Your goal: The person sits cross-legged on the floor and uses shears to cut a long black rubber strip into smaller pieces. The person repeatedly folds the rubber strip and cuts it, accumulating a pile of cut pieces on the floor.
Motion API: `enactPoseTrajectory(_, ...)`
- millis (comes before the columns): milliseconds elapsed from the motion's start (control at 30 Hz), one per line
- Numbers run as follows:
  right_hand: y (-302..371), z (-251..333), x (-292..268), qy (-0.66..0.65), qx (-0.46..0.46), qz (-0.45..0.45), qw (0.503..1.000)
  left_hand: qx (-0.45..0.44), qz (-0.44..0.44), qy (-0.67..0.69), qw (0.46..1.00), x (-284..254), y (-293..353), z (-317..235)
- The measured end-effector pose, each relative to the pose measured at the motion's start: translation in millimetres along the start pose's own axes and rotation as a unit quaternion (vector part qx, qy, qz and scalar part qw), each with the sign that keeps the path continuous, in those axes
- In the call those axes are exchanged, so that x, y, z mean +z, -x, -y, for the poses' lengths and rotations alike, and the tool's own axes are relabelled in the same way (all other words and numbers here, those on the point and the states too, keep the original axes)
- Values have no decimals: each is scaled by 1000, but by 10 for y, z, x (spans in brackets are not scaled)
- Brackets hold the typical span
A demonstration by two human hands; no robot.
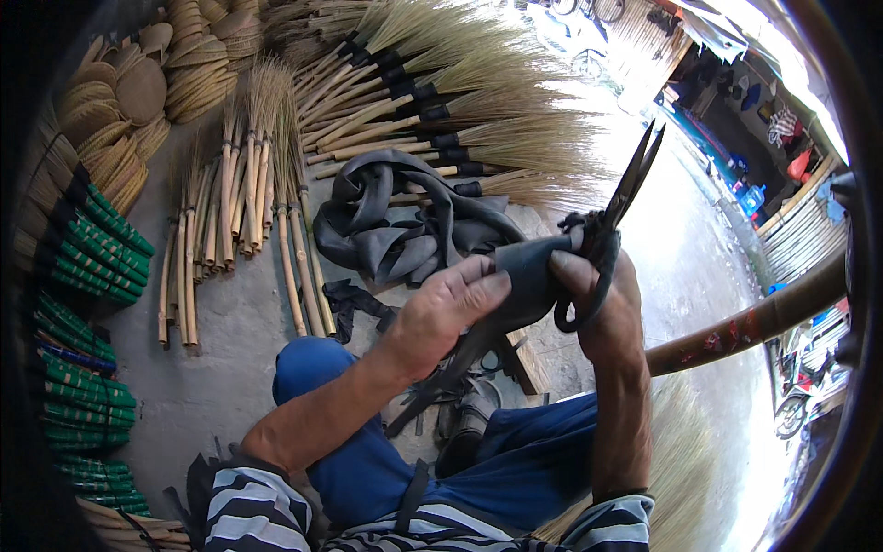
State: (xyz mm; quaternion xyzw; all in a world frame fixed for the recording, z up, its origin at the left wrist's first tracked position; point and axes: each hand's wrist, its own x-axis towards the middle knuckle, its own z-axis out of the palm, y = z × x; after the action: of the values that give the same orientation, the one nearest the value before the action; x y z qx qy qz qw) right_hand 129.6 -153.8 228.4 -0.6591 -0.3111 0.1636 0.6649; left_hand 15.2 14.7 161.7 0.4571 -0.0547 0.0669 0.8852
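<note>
Rubber strip (529, 276), dark and broad, is held up over the seated person's lap, running between both hands, with a narrower tail hanging down below. Dark scissors (635, 179) stand at its right end, blades pointing up and slightly parted. They're gripped in the right hand (602, 290), closed, its thumb pressed onto the strip. Left hand (446, 308), fingers curled, pinches the strip's left edge under its thumb.

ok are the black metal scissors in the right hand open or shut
Slightly open: the black metal scissors in the right hand show two separate pointed tips.
</note>
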Motion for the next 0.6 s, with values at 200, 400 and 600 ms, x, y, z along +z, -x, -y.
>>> enactPoseTrajectory(200, -431, -41, 192, 17, 24, -26, 999, 58, -41, -4, 997, -110, 47, -10)
enactPoseTrajectory(400, -628, -239, 447, 46, 37, -15, 998, 133, -147, 88, 976, -436, 18, -208)
enactPoseTrajectory(600, -609, -595, 875, 28, 119, 136, 983, 173, -248, 196, 933, -808, 21, -383)
